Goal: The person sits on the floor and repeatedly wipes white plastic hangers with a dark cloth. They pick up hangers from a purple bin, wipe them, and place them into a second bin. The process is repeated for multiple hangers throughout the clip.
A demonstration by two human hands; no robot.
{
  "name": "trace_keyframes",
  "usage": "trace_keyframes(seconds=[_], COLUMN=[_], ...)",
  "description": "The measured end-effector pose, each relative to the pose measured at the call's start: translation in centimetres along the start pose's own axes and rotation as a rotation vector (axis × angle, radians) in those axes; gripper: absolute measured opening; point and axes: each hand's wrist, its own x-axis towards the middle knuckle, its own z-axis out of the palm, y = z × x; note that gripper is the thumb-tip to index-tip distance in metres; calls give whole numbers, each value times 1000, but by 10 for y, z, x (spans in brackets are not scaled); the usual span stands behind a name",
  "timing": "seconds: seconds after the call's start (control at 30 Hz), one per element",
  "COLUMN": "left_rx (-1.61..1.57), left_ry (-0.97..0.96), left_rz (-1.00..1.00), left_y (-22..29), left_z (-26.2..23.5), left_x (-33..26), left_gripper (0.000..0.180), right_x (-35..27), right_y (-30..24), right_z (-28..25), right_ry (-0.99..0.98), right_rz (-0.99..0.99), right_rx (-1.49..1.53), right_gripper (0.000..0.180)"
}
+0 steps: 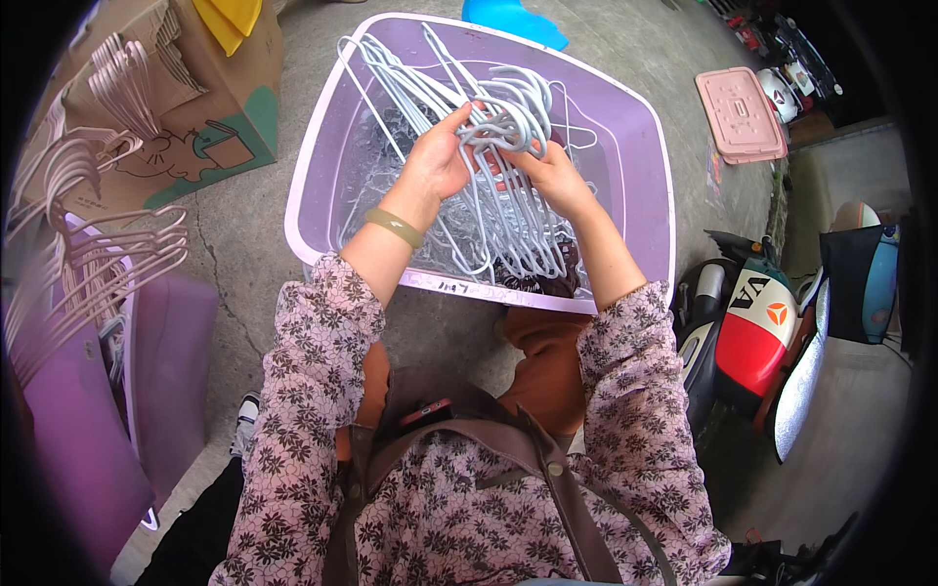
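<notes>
Head view — both hands work over a lilac plastic tub (657,146) on the concrete. The left hand (440,161) and right hand (549,171) are each closed on a bunch of grey wire hangers (508,122), hooks gathered between the fingers, long bodies trailing down toward the person into the tub. Neither hand is nearer; both meet at the hooks. Pale pink hangers (88,254) sit well apart at far left, by a cardboard box (195,117). A scooter (752,332) stands at right.
</notes>
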Motion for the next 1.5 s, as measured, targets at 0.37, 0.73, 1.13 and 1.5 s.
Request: trace_keyframes(seconds=[0.37,0.73,1.13,1.5], left_rx=[-67,-158,-121,170], left_ry=[106,368,330,200], left_rz=[-125,157,451,754], left_y=[-5,7,15,43], left_z=[-20,13,-17,28], left_x=[15,25,29,12], left_gripper=[37,30,24,24], right_x=[-9,-89,-111,-104], right_y=[-16,59,57,11], right_z=[17,37,37,-6], right_ry=[327,443,438,373], right_rz=[-476,21,-98,-25], right_rx=[-1221,-1108,-56,-207], right_gripper=[28,47,21,29])
